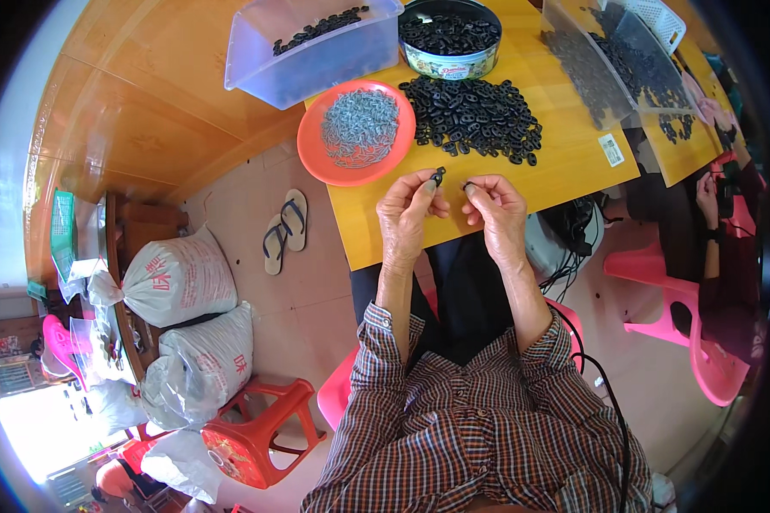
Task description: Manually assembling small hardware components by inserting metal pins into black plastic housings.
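The person's two hands are held up in front of the body, near each other but apart, over the front part of the yellow tabletop [361,227]. Both forearms reach forward from checked sleeves [375,355]: the left forearm [393,291] runs almost straight ahead, while the right forearm [527,299] slants inward.

The left hand [409,208] is clamped on a small black piece [439,176], pinched between thumb and index finger at the fingertips, with the other fingers curled in below. The right hand [499,208] faces it, thumb and index finger brought together and pointing left, the remaining fingers bent under. A dark bit shows at its fingertips, too small to tell whether it is something held.

The black piece is raised in the gap between the hands, on the left hand's side. Beyond the hands lies a pile of black pieces [475,120]. Just left of the pile, an orange-red plate [311,144] holds small metal parts [359,124]. Behind these stand a round tin [453,67] and a clear plastic bin [316,79], both with more black pieces inside.
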### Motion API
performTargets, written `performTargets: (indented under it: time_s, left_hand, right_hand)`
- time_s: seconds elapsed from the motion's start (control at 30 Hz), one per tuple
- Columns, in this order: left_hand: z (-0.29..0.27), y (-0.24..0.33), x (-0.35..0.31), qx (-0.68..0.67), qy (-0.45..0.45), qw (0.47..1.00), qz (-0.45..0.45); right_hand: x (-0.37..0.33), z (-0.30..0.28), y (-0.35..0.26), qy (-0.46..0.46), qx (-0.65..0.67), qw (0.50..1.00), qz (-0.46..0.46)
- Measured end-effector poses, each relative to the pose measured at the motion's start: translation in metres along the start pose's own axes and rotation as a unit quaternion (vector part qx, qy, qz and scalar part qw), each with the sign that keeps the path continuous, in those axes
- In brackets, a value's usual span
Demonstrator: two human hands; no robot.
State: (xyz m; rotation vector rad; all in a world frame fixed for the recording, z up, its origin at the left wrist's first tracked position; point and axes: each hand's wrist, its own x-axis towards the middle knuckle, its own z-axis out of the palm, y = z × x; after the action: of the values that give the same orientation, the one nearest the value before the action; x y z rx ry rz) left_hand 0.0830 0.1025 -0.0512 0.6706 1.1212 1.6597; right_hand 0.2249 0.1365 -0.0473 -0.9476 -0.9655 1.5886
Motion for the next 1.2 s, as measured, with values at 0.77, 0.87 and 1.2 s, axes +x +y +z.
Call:
performTargets:
  time_s: [0.77,0.87,1.2]
  left_hand:
    - [-0.01,-0.004,-0.004,-0.153,0.0,0.988,0.013]
    - [-0.011,-0.005,-0.006,-0.152,-0.021,0.988,0.006]
    - [-0.011,-0.005,-0.006,-0.148,-0.034,0.988,-0.011]
  right_hand:
    - [0.001,0.016,-0.003,0.018,-0.071,0.997,-0.01]
    - [-0.001,0.017,-0.001,0.017,-0.053,0.998,0.001]
    - [0.001,0.016,0.001,0.004,-0.054,0.999,-0.006]
